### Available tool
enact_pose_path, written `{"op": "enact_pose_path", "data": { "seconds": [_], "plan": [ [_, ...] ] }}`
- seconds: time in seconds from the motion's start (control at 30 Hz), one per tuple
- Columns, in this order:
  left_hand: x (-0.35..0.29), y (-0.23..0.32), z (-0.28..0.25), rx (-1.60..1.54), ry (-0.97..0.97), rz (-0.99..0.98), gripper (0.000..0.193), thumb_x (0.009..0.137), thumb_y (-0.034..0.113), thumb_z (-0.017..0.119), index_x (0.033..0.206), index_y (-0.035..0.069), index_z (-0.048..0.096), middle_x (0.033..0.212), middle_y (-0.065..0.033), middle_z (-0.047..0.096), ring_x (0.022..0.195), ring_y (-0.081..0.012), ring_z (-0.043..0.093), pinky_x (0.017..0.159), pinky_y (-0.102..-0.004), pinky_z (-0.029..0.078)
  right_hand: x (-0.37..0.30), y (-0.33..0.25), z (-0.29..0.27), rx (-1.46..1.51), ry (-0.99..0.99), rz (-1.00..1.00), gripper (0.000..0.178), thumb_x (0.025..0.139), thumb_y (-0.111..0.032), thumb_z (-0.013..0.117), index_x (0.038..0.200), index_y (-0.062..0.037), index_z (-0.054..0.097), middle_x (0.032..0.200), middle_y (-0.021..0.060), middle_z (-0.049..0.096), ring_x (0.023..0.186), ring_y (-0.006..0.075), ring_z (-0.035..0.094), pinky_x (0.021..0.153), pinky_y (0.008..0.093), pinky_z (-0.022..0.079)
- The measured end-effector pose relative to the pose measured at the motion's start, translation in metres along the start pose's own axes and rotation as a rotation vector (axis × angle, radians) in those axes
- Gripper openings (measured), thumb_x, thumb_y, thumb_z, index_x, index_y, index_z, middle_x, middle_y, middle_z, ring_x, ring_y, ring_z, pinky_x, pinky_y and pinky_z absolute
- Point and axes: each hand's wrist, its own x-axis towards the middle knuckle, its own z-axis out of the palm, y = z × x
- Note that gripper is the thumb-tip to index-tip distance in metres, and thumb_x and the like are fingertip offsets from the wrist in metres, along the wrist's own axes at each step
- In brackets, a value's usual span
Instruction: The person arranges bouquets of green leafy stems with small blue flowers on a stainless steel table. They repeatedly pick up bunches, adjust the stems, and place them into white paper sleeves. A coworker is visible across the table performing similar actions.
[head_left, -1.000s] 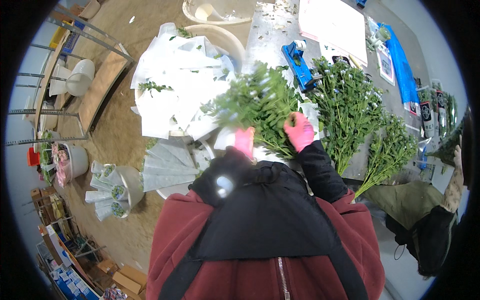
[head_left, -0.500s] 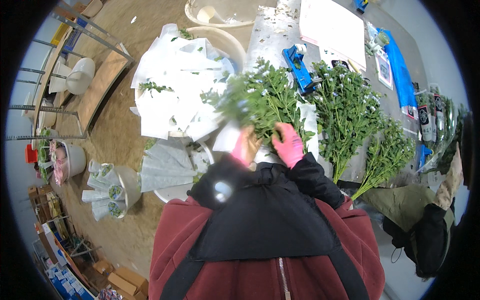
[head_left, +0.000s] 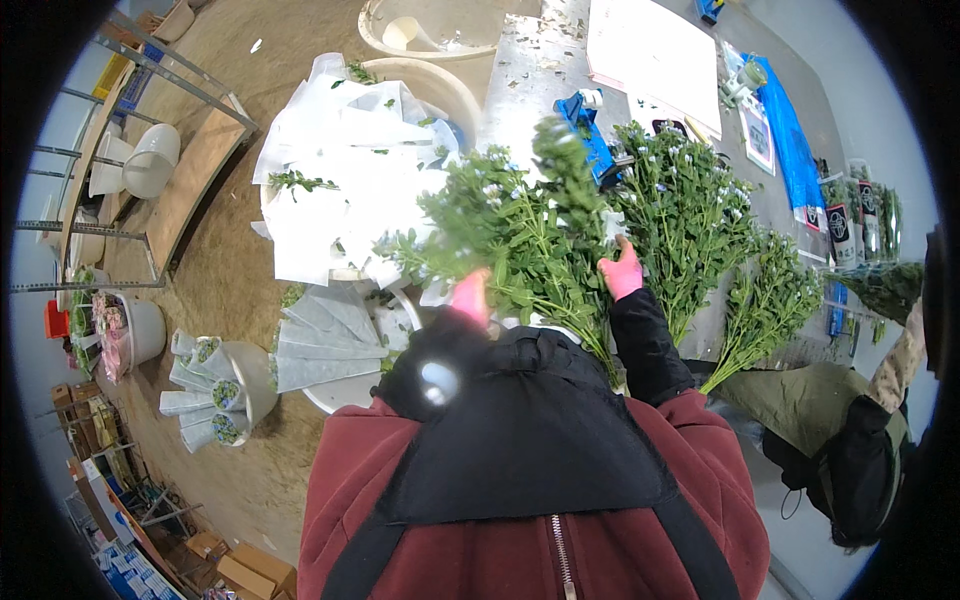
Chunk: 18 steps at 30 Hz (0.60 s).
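Note:
A large bunch of leafy stems with small pale blue flowers point(head_left: 530, 250) lies in front of me, its cut ends pointing toward my right. My left hand point(head_left: 470, 296), in a pink glove, is closed at the left side of the bunch, by a blurred spray; its fingertips are partly hidden by leaves. At the bunch's right side, my pink-gloved right hand point(head_left: 622, 272) is bent around a stem below another blurred spray point(head_left: 567, 165). Two further bunches, a full one point(head_left: 685, 205) and a thinner one point(head_left: 765, 305), rest on the metal table to the right.
Behind the bunch stands a blue tape dispenser point(head_left: 594, 140) on the metal table point(head_left: 520, 85). White paper sheets point(head_left: 335, 190) cover a tub on the left. Paper-wrapped bouquets fill a bucket point(head_left: 255, 380). Another person's sleeve point(head_left: 900, 365) and clear-wrapped bunches point(head_left: 868, 220) are at far right.
My hands have moved apart, the right one toward the right and the left one slightly left. The bunch now shows spread between them, and a blurred spray has appeared before the tape dispenser.

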Motion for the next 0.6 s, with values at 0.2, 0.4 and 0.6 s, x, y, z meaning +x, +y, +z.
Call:
{"op": "enact_pose_path", "data": {
  "seconds": [0.2,0.4,0.6],
  "plan": [
    [0.007,0.029,-0.012,-0.421,-0.108,0.099,0.041,0.092,0.042,0.055,0.105,0.003,0.057,0.100,-0.0060,0.059,0.092,-0.0210,0.057,0.082,-0.0419,0.048,0.009,0.014,-0.018,0.843,-0.096,0.096,0.066,0.075,0.010,0.062,0.137,-0.0012,0.040,0.123,0.0102,0.053,0.066,0.0073,0.051,0.059,0.0198,0.042],
    [-0.011,0.046,-0.003,-0.303,-0.153,0.064,0.040,0.099,0.035,0.045,0.126,0.006,0.049,0.124,-0.0039,0.052,0.109,-0.0167,0.052,0.094,-0.0368,0.044,0.006,0.002,-0.015,0.295,-0.202,-0.057,0.084,0.075,-0.019,0.076,0.142,0.0008,0.029,0.136,0.0187,0.045,0.121,0.0229,0.047,0.098,0.0308,0.039],
    [-0.007,0.017,-0.001,-0.647,-0.239,-0.122,0.028,0.099,0.028,0.042,0.120,0.013,0.052,0.125,0.0022,0.051,0.110,-0.0143,0.051,0.096,-0.0406,0.043,-0.021,0.006,-0.029,0.295,-0.115,0.084,0.064,0.079,-0.019,0.071,0.133,-0.0001,0.041,0.118,0.0139,0.058,0.106,0.0204,0.057,0.091,0.0323,0.046]
  ]
}}
